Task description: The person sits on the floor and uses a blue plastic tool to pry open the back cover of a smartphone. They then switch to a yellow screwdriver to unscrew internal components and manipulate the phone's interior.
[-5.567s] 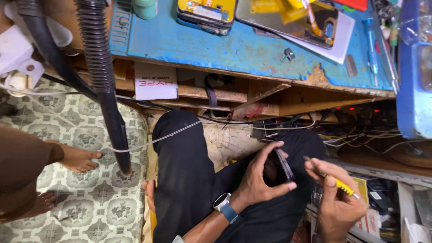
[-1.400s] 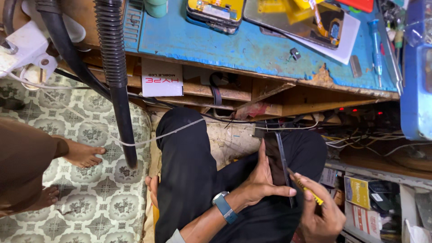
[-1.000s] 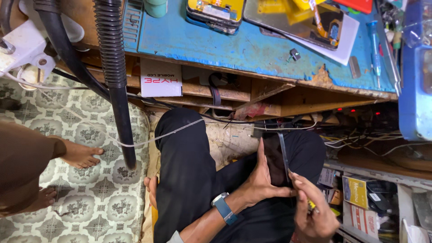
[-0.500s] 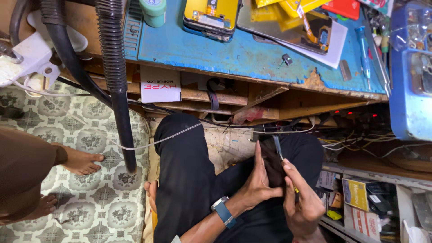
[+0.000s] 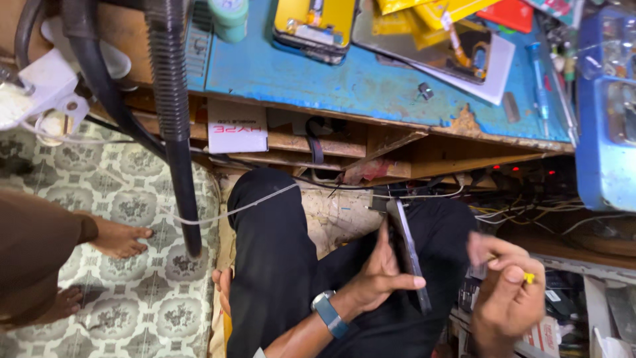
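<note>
A dark smartphone (image 5: 407,255), now turned edge-on above the lap, is gripped in the left hand (image 5: 381,275), while the right hand (image 5: 507,298), pulled back from the screen it touched moments earlier, stays pinched around a yellow-tipped tool (image 5: 528,278) beneath the blue workbench (image 5: 344,83).

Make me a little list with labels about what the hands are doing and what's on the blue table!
left hand: holds a dark phone edge-on above the lap
right hand: pinches a yellow-tipped tool, apart from the phone
wrist: blue watch on the left arm
blue table: yellow opened phone, small screw part, white paper
floor: another person's bare foot on patterned tiles
</note>
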`<state>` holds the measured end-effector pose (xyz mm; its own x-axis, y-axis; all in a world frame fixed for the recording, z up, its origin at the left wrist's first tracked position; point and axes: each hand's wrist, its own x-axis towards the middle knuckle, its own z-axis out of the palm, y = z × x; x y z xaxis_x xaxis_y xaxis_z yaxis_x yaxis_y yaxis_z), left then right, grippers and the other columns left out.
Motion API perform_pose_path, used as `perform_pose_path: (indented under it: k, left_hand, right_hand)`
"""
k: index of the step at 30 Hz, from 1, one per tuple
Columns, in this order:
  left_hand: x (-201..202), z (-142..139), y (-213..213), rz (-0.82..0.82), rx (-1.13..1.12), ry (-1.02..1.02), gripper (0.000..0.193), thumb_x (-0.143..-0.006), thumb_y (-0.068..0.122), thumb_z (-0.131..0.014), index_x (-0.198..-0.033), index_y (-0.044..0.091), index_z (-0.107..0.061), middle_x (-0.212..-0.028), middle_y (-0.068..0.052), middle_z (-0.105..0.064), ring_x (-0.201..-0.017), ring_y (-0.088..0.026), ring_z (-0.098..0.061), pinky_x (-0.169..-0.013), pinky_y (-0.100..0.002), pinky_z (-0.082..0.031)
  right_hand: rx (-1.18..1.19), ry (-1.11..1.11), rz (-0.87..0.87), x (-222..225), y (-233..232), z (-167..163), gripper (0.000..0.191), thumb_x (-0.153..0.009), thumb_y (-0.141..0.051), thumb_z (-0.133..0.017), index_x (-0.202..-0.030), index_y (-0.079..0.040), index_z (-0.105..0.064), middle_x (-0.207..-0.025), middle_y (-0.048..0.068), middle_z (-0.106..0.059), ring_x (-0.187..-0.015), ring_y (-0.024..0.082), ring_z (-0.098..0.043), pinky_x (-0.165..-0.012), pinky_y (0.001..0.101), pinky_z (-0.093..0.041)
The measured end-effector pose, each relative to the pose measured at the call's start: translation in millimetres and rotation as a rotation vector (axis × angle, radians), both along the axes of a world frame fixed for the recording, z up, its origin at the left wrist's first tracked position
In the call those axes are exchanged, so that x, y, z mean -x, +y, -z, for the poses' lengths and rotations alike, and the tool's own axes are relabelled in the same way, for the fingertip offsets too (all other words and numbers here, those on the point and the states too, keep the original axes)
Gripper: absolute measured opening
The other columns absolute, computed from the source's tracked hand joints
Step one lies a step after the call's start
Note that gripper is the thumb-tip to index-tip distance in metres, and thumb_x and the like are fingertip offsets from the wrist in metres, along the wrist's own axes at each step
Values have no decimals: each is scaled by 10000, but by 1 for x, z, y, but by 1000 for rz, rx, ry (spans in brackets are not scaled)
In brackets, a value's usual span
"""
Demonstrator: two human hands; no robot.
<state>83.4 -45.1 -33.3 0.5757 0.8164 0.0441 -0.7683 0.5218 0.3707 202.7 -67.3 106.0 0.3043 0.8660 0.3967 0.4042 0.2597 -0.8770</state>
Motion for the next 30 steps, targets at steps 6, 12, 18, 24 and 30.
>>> perform_pose_path:
  k: [6,12,18,24,30]
  left_hand:
    - [17,-12,8,25,0,-220,1299,-760,-117,-729,-1732,259,46,-1313,-86,-444,-1244,-197,-538,-1154,-461,-500]
    - [23,-22,10,78,16,-346,999,-828,-52,-766,-1634,-1,-179,-1467,-175,-444,-1355,-273,-529,-1262,-529,-447]
    - [26,-23,15,76,41,-205,890,-913,115,-784,-1578,-48,-216,-1543,-208,-421,-1377,-286,-513,-1198,-547,-465]
    - [21,-26,18,27,-84,-30,1155,-850,67,-815,-1662,127,5,-1449,-216,-425,-1300,-289,-520,-1098,-560,-541]
    - [18,-26,18,-22,-112,240,1387,-797,70,-818,-1654,323,243,-1425,-203,-454,-1206,-299,-599,-994,-507,-581]
  right_hand:
    - [157,-462,-384,-25,-35,14,496,-701,-289,-906,-1072,3,-754,-957,126,-732,-907,189,-735,-801,292,-570]
    - [199,-567,-244,-17,-53,30,394,-639,-167,-904,-996,-52,-783,-699,58,-739,-630,139,-710,-546,238,-549]
    - [30,-667,-195,-23,-61,50,282,-671,-96,-880,-929,-98,-767,-722,43,-722,-591,111,-700,-544,230,-525]
    - [117,-485,-103,-45,-68,60,206,-712,0,-827,-879,-56,-721,-766,71,-735,-665,146,-734,-601,237,-548]
    - [110,-511,-18,-32,-60,48,156,-830,-42,-779,-973,-42,-714,-909,97,-714,-879,154,-700,-798,258,-546]
